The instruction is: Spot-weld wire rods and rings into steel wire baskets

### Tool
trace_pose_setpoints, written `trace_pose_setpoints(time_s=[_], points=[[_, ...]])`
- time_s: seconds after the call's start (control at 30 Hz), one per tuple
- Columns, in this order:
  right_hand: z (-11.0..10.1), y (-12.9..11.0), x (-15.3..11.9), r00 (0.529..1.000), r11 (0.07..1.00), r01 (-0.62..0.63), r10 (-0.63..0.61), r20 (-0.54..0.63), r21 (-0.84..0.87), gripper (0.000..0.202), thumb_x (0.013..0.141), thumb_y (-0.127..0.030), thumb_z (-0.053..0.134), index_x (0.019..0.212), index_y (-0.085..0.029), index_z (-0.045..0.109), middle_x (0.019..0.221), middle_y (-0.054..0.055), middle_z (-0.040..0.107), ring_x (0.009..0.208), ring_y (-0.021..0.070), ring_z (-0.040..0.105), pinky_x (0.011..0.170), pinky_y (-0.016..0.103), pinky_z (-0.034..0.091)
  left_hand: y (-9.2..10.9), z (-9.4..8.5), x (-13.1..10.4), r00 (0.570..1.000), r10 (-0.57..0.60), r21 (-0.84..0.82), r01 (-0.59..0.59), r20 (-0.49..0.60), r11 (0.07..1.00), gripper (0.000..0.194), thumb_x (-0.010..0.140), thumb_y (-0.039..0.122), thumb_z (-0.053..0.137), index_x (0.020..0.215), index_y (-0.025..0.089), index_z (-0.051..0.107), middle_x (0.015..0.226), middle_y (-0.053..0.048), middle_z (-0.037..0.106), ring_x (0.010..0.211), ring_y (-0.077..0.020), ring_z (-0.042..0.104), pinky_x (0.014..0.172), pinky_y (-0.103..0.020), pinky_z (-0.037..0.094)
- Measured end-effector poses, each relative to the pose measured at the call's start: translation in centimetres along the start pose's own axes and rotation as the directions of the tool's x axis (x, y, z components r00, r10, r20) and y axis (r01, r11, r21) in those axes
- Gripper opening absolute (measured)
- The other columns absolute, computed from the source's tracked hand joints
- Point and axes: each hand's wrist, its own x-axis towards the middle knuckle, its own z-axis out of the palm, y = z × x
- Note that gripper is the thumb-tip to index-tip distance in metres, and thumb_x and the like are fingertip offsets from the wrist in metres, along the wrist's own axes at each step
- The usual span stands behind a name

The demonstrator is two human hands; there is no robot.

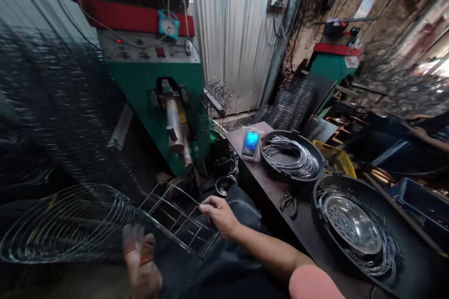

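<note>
My right hand [221,215] pinches the side of a wire rack [184,219], a rectangular metal grid tilted above my lap. Lower left is my left hand [140,259], with orange wraps on its fingers; its fingertips are smeared by motion. Its fingers point up and stand apart, and nothing shows between them. Just beyond it lies a bundle of round wire hoops [70,224], whose right end comes close to the rack. Dark cloth [217,271] covers my legs under the rack.
A green machine [140,88] with a welding-type arm [175,131] stands ahead. On the table [266,187] at right are a phone [250,144], a pan of wire rings [294,156], pliers [289,203] and a steel bowl [352,224]. Another person's arm [428,135] shows far right.
</note>
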Motion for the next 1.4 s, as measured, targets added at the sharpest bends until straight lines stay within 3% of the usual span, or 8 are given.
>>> trace_pose_setpoints(time_s=[0.2, 0.37, 0.57, 0.67, 0.73, 0.83, 0.93, 1.4], points=[[0.6, -0.2, -0.6, 0.999, 0.993, -0.052, 0.052, 0.002, 0.102, 0.026, 0.061, -0.036, 0.068, 0.062, -0.015, 0.052, 0.042, -0.009, 0.042, 0.037, 0.0036, 0.033, 0.037, 0.017, 0.024, 0.7, 2.8, -2.4, 0.959, -0.213, -0.052, 0.226, 0.186, 0.973, 0.060, 0.059, 0.049, 0.070, 0.110, 0.021, 0.053, 0.098, -0.005, 0.062, 0.087, -0.0225, 0.062, 0.072, -0.031, 0.051], [0.3, -0.4, -1.1, 0.997, 0.983, -0.080, 0.078, 0.019, 0.166, 0.028, 0.061, -0.037, 0.070, 0.063, -0.016, 0.052, 0.042, -0.010, 0.041, 0.036, 0.0028, 0.030, 0.036, 0.017, 0.021, 0.9, 2.8, -3.0, 0.953, -0.271, -0.020, 0.276, 0.135, 0.961, 0.057, 0.052, 0.054, 0.071, 0.096, 0.019, 0.057, 0.071, 0.000, 0.064, 0.062, -0.0176, 0.062, 0.056, -0.027, 0.050], [-1.4, 0.2, -0.9, 0.970, 0.991, -0.105, 0.084, 0.226, 0.081, 0.034, 0.061, -0.043, 0.072, 0.079, -0.016, 0.060, 0.052, -0.008, 0.053, 0.045, 0.0048, 0.043, 0.047, 0.018, 0.033, 1.2, 2.8, -2.9, 0.954, -0.276, -0.159, 0.293, 0.117, 0.943, 0.046, 0.048, 0.047, 0.074, 0.082, 0.020, 0.058, 0.063, 0.004, 0.059, 0.056, -0.0121, 0.056, 0.052, -0.022, 0.047], [-3.5, 2.3, -0.8, 0.965, 0.982, -0.151, 0.122, 0.230, 0.112, 0.042, 0.061, -0.044, 0.073, 0.090, -0.016, 0.062, 0.065, -0.004, 0.059, 0.053, 0.0066, 0.050, 0.051, 0.019, 0.036, 0.9, 2.2, -2.1, 0.939, -0.333, -0.259, 0.343, 0.080, 0.903, 0.043, 0.044, 0.036, 0.076, 0.080, 0.021, 0.059, 0.067, 0.005, 0.059, 0.060, -0.0116, 0.056, 0.053, -0.023, 0.048], [-5.2, 4.6, -1.3, 0.961, 0.931, -0.258, 0.220, 0.167, 0.258, 0.043, 0.064, -0.046, 0.071, 0.092, -0.015, 0.060, 0.070, -0.001, 0.060, 0.055, 0.0081, 0.053, 0.050, 0.019, 0.036, 1.0, 1.5, -1.8, 0.916, -0.394, -0.290, 0.398, 0.075, 0.870, 0.037, 0.043, 0.029, 0.075, 0.075, 0.021, 0.059, 0.072, 0.004, 0.060, 0.065, -0.0135, 0.057, 0.056, -0.026, 0.051], [-7.3, 8.2, -3.1, 0.887, 0.716, -0.440, 0.440, 0.139, 0.542, 0.039, 0.072, -0.048, 0.064, 0.089, -0.013, 0.058, 0.066, 0.000, 0.057, 0.053, 0.0087, 0.053, 0.049, 0.019, 0.035, 1.3, 0.6, -2.0, 0.891, -0.442, -0.277, 0.453, 0.107, 0.847, 0.031, 0.041, 0.022, 0.073, 0.070, 0.021, 0.060, 0.077, 0.001, 0.062, 0.076, -0.0194, 0.060, 0.059, -0.031, 0.052], [-8.3, 10.1, -5.3, 0.837, 0.554, -0.466, 0.530, 0.140, 0.690, 0.038, 0.080, -0.049, 0.054, 0.084, -0.012, 0.056, 0.059, -0.001, 0.052, 0.048, 0.0085, 0.049, 0.047, 0.019, 0.034, 1.5, 0.2, -2.9, 0.900, -0.416, -0.228, 0.436, 0.130, 0.871, 0.030, 0.039, 0.019, 0.070, 0.067, 0.021, 0.061, 0.077, -0.001, 0.062, 0.079, -0.0229, 0.060, 0.060, -0.033, 0.052], [-8.4, 9.8, -7.5, 0.853, 0.487, -0.405, 0.507, 0.128, 0.774, 0.036, 0.086, -0.049, 0.043, 0.083, -0.014, 0.054, 0.058, -0.002, 0.050, 0.044, 0.0081, 0.041, 0.044, 0.020, 0.026, 4.3, 0.3, -7.4, 0.912, -0.405, -0.249, 0.408, 0.065, 0.878, 0.042, 0.033, 0.023, 0.077, 0.072, 0.017, 0.060, 0.060, 0.004, 0.053, 0.054, -0.0105, 0.048, 0.046, -0.022, 0.045]])
